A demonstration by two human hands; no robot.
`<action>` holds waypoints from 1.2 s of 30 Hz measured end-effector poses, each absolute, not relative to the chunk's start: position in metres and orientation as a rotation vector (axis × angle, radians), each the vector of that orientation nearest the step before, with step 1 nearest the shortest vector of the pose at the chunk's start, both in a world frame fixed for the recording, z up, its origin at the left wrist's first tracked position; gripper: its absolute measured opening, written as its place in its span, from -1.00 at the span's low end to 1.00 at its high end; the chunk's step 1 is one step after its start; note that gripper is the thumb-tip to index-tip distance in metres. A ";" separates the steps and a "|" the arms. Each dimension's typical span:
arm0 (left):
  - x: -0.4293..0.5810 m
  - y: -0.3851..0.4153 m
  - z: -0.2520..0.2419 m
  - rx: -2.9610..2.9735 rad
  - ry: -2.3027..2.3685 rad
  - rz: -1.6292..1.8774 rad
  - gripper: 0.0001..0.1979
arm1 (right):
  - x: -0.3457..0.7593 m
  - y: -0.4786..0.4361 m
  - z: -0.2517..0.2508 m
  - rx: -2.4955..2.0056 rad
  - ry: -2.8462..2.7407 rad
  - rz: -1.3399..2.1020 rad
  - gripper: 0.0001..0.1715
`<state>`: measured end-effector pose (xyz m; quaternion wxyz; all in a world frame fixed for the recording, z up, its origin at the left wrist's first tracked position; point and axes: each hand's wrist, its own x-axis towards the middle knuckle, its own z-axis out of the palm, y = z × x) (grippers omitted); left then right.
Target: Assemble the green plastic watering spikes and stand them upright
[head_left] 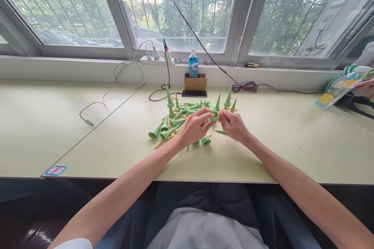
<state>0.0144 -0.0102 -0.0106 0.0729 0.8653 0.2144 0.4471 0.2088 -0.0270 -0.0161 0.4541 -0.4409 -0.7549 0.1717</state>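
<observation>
My left hand (195,126) is closed on a green plastic watering spike (215,116), its round open end tilted up towards me. Right beside that opening is my right hand (233,125), its fingers pinched together at the rim; whatever they hold is hidden. A heap of similar green cone-shaped spikes (170,132) lies around and behind my hands, mixed with small yellow valve pieces (159,144). At the back of the heap, several spikes stand upright, among them a tall one (170,103) on the left and another (228,99) on the right.
A phone (194,93) lies behind the heap, before a small cardboard box (195,83) and a blue-labelled bottle (193,64). Cables (248,86) run along the table's back. A white charging cable (87,121) lies left. Black-handled scissors (358,103) and a bag are far right.
</observation>
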 end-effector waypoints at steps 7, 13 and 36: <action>0.015 -0.009 -0.012 2.586 0.656 1.349 -0.85 | 0.208 -0.026 -0.017 -1.104 -1.867 0.422 -0.52; 0.013 -0.009 -0.012 2.664 0.701 1.306 -0.81 | 0.209 -0.026 -0.016 -1.096 -1.883 0.397 -0.52; 0.020 -0.016 -0.004 2.291 0.904 1.328 -0.72 | 0.205 -0.029 -0.012 -1.071 -1.818 0.394 -0.51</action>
